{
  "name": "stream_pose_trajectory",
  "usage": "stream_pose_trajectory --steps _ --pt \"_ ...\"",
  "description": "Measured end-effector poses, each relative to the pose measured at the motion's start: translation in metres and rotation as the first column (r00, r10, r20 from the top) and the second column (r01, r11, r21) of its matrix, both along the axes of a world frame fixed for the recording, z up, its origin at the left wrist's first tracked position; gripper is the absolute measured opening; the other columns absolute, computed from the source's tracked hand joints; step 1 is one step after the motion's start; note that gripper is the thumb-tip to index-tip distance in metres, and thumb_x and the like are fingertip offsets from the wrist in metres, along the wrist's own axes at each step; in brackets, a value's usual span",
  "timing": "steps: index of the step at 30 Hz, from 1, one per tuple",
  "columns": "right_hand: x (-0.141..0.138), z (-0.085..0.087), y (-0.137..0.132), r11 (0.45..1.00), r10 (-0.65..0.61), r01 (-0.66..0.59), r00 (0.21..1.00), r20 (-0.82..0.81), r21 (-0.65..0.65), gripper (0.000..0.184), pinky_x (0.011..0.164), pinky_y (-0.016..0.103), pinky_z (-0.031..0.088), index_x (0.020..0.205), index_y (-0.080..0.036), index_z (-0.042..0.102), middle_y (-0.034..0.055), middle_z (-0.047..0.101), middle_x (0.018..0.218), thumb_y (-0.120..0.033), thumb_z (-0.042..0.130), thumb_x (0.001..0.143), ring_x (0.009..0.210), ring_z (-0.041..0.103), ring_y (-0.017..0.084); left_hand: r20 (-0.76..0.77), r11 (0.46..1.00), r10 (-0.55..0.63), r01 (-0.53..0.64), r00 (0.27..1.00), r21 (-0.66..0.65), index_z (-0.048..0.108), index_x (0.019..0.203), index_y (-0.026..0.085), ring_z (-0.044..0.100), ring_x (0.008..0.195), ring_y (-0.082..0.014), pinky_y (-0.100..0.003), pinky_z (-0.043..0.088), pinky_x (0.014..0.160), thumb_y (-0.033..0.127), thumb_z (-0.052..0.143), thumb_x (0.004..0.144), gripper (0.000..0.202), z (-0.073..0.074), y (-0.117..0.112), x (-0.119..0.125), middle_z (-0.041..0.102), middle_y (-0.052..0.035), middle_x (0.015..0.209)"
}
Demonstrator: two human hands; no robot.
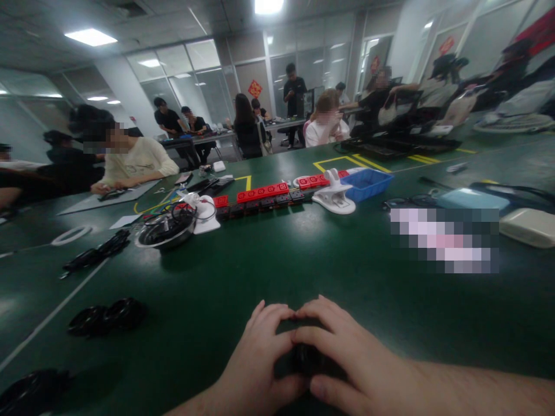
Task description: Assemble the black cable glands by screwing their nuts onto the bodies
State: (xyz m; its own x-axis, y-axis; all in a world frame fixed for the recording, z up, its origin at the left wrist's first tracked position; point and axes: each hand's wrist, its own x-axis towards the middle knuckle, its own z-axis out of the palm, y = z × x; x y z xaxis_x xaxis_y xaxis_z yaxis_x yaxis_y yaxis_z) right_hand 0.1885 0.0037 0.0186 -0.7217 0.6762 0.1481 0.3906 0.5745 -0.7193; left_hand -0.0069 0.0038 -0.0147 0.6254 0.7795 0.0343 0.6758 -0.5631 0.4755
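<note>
My left hand (255, 361) and my right hand (347, 358) meet at the near edge of the dark green table (303, 271). Both have their fingers curled inward, fingertips touching, around a small black object (309, 359) that shows only between them. What the object is I cannot make out. Two black round parts (107, 316) lie to the left of my hands, apart from them.
A black round unit with cables (167, 228), a row of red and black blocks (260, 199), a white clamp (335, 193) and a blue bin (367, 183) sit mid-table. A white box (526, 226) lies at right. Several people sit at the far side and at other tables.
</note>
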Motion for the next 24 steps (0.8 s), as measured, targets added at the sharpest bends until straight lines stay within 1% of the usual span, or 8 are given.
stream_pose_trajectory --steps 5,10,13,16,18,21,22,24 --pt "0.0001 -0.0005 -0.0003 0.999 -0.021 0.021 1.0 -0.004 -0.027 0.033 0.091 0.04 0.036 0.11 -0.02 0.053 0.0082 0.046 0.115 -0.021 0.053 0.078 0.105 0.042 0.021 -0.004 1.0 0.016 -0.016 1.0 -0.005 0.056 0.109 0.029 0.042 0.112 -0.0283 -0.06 0.02 0.099 0.024 0.067 0.066 0.044 0.0038 0.0001 0.0023 0.049 -0.006 0.117" --pt "0.0005 -0.0015 -0.0012 0.999 -0.022 0.022 1.0 -0.012 -0.031 0.034 0.092 0.039 0.037 0.11 -0.02 0.053 0.0083 0.045 0.117 -0.021 0.054 0.076 0.106 0.041 0.022 -0.015 1.0 0.003 -0.003 1.0 0.009 0.058 0.105 0.026 0.043 0.111 -0.0286 -0.058 0.021 0.1 0.028 0.067 0.067 0.039 0.0039 0.0005 0.0016 0.049 -0.0063 0.116" --pt "0.0003 -0.0041 -0.002 0.999 -0.037 0.036 0.999 -0.013 -0.031 0.039 0.091 0.04 0.038 0.115 -0.018 0.049 0.0099 0.045 0.118 -0.021 0.053 0.077 0.107 0.042 0.022 -0.006 1.0 0.014 -0.014 1.0 0.01 0.058 0.106 0.026 0.043 0.111 -0.0282 -0.058 0.021 0.1 0.026 0.067 0.066 0.041 0.0046 0.0002 0.002 0.05 -0.0062 0.115" --pt "0.0013 -0.0075 -0.0027 0.997 -0.076 0.076 0.996 -0.051 0.004 0.047 0.092 0.039 0.038 0.121 -0.015 0.042 0.0124 0.044 0.119 -0.022 0.053 0.076 0.109 0.041 0.022 0.001 1.0 0.007 -0.007 1.0 -0.008 0.057 0.105 0.027 0.043 0.111 -0.027 -0.056 0.021 0.1 0.027 0.067 0.066 0.04 0.0053 0.0002 0.0025 0.049 -0.0055 0.115" --pt "0.0027 -0.0088 -0.003 0.996 -0.079 0.084 0.991 -0.105 0.041 0.045 0.092 0.038 0.038 0.118 -0.014 0.043 0.0132 0.045 0.118 -0.023 0.054 0.075 0.109 0.042 0.022 -0.002 1.0 0.0 -0.001 1.0 -0.017 0.057 0.106 0.029 0.042 0.111 -0.0267 -0.057 0.02 0.1 0.027 0.067 0.067 0.04 0.0044 0.0003 0.0022 0.048 -0.0049 0.116" --pt "0.0049 -0.008 -0.0033 0.993 -0.049 0.066 0.983 -0.179 0.094 0.038 0.09 0.037 0.039 0.11 -0.013 0.047 0.0134 0.047 0.114 -0.03 0.054 0.076 0.107 0.043 0.023 0.001 1.0 0.008 -0.008 1.0 -0.013 0.054 0.11 0.031 0.041 0.113 -0.0264 -0.058 0.018 0.1 0.026 0.066 0.067 0.044 0.0024 0.0004 0.0011 0.046 -0.0049 0.118" --pt "0.0052 -0.0073 -0.0033 0.992 -0.049 0.069 0.982 -0.182 0.107 0.037 0.091 0.038 0.039 0.108 -0.013 0.048 0.0134 0.047 0.113 -0.032 0.054 0.077 0.107 0.043 0.023 0.002 1.0 0.008 -0.008 1.0 -0.016 0.053 0.11 0.031 0.041 0.112 -0.0263 -0.059 0.018 0.1 0.026 0.066 0.068 0.045 0.0021 0.0004 0.0009 0.046 -0.0048 0.118" --pt "0.0051 -0.0058 -0.0036 0.988 -0.078 0.096 0.987 -0.143 0.122 0.034 0.092 0.041 0.037 0.105 -0.014 0.051 0.0131 0.047 0.113 -0.032 0.054 0.077 0.106 0.042 0.024 -0.001 1.0 0.006 -0.006 1.0 -0.03 0.053 0.111 0.032 0.041 0.112 -0.0265 -0.059 0.018 0.099 0.028 0.066 0.069 0.044 0.0027 0.0004 0.001 0.047 -0.005 0.116"
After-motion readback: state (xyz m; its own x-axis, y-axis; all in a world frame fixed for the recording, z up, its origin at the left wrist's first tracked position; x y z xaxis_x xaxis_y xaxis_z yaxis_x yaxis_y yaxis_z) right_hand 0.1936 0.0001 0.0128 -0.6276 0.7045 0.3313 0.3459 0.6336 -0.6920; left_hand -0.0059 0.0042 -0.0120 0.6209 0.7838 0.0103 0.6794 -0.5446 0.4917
